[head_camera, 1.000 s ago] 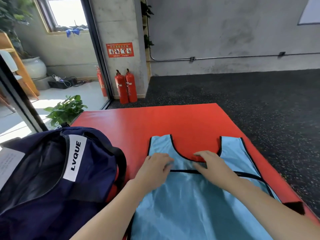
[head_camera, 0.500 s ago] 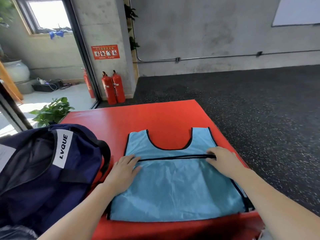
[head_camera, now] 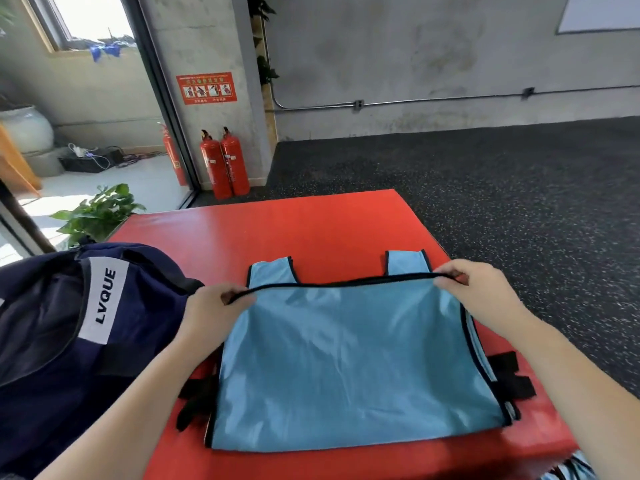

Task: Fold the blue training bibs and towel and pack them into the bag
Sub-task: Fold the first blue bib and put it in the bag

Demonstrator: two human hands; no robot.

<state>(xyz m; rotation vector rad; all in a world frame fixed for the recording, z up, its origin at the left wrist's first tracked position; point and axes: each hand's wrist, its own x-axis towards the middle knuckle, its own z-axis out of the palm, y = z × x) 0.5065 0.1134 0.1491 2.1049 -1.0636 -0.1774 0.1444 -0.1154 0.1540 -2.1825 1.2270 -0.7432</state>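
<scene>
— Where's the bib?
— The blue bib (head_camera: 346, 362) lies on the red mat (head_camera: 311, 230). The left hand (head_camera: 211, 313) and right hand (head_camera: 485, 292) each pinch its black-trimmed edge, lifting it.
— And the bag?
— The navy bag (head_camera: 86, 327) sits just left, touching the left forearm; its inside is too dark to tell what it holds.

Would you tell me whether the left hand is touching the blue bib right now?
Touching. The head view shows the left hand pinching the black-trimmed top edge of the blue bib.
</scene>
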